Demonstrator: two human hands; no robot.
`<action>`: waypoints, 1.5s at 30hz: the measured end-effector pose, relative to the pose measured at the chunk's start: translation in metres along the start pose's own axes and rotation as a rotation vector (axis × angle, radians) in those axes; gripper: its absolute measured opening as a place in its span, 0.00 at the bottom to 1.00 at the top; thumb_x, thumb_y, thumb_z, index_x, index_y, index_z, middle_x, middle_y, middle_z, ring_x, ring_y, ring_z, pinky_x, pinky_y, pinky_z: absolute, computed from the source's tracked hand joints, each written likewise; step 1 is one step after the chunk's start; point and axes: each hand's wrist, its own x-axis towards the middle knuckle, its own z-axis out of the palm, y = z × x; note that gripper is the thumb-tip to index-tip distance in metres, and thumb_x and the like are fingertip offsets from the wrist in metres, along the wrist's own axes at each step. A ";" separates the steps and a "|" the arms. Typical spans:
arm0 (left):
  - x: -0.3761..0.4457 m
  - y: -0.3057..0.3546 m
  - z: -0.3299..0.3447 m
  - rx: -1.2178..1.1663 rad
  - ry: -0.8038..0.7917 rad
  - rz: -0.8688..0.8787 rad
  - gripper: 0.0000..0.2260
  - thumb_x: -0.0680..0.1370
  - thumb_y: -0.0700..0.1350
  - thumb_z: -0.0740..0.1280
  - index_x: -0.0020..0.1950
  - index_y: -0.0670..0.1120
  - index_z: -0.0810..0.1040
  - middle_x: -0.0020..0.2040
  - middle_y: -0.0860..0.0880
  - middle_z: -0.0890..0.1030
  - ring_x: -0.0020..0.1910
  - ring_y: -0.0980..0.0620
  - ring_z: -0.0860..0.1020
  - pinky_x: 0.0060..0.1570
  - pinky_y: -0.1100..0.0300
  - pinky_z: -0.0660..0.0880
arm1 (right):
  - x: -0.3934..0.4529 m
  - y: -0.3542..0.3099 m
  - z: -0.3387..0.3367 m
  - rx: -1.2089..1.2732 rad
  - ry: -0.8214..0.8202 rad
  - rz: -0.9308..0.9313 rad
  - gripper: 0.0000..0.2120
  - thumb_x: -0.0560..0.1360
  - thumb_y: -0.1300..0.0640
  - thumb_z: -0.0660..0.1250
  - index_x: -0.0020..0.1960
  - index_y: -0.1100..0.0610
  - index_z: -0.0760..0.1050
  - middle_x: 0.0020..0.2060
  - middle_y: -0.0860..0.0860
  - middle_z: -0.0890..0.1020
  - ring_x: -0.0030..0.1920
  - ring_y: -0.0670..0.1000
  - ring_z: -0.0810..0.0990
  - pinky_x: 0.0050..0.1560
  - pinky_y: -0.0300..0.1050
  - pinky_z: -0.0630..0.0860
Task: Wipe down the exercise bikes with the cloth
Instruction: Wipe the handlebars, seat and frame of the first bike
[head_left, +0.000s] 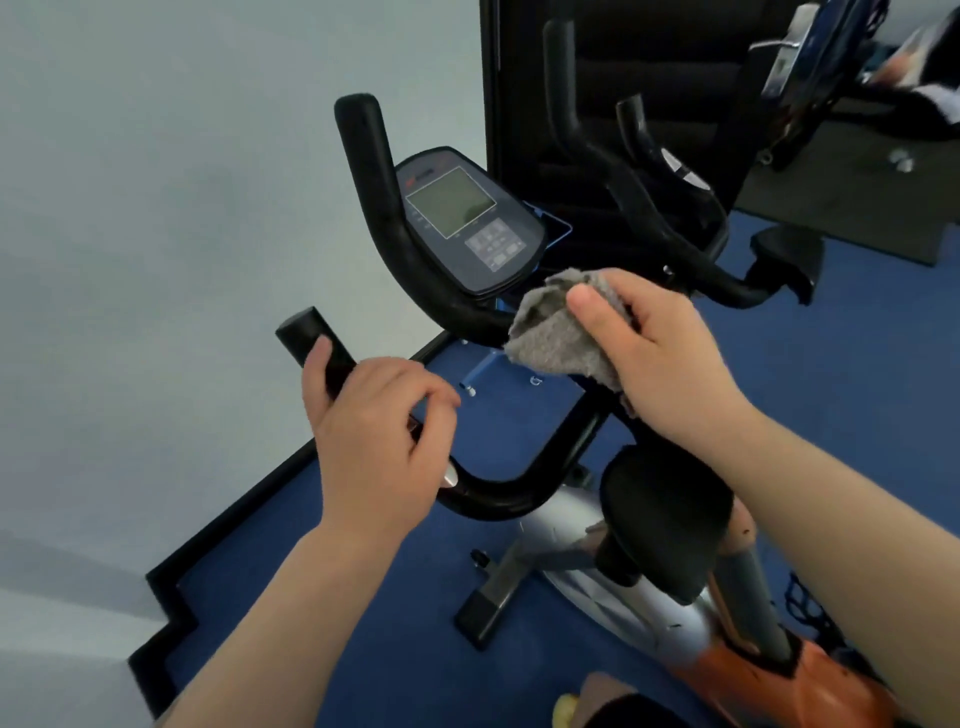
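A small gym room: an exercise bike (519, 332) on blue carpet (322, 597) beside a wall mirror (675, 78).

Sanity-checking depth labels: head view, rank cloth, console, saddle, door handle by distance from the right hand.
1. cloth: gripped in the right hand.
2. console: just beyond, upper left.
3. saddle: below, toward the camera; close call with console.
4. door handle: far, top right.

Blue carpeted floor (395, 613), black skirting along its left edge; standing on it, exercise bike (587, 566), base foot toward the skirting.
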 end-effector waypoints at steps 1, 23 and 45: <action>0.013 0.005 0.000 -0.034 -0.029 0.000 0.11 0.77 0.45 0.61 0.37 0.50 0.79 0.37 0.58 0.80 0.42 0.59 0.76 0.75 0.55 0.51 | 0.005 0.001 0.001 0.001 0.058 0.012 0.15 0.81 0.46 0.60 0.46 0.56 0.76 0.35 0.51 0.77 0.31 0.44 0.73 0.31 0.31 0.67; 0.045 0.020 0.018 0.228 -0.300 0.005 0.17 0.80 0.45 0.58 0.68 0.53 0.76 0.71 0.58 0.73 0.75 0.60 0.62 0.75 0.59 0.50 | 0.034 0.065 -0.003 -0.183 -0.415 -0.199 0.22 0.79 0.45 0.63 0.72 0.36 0.66 0.53 0.31 0.78 0.53 0.34 0.75 0.53 0.28 0.69; 0.041 0.029 0.021 0.262 -0.062 -0.300 0.24 0.80 0.44 0.59 0.77 0.49 0.65 0.73 0.53 0.71 0.67 0.51 0.73 0.62 0.59 0.69 | 0.059 0.044 0.025 -0.018 -0.315 -0.395 0.13 0.77 0.56 0.69 0.61 0.46 0.80 0.50 0.40 0.84 0.50 0.37 0.79 0.49 0.29 0.74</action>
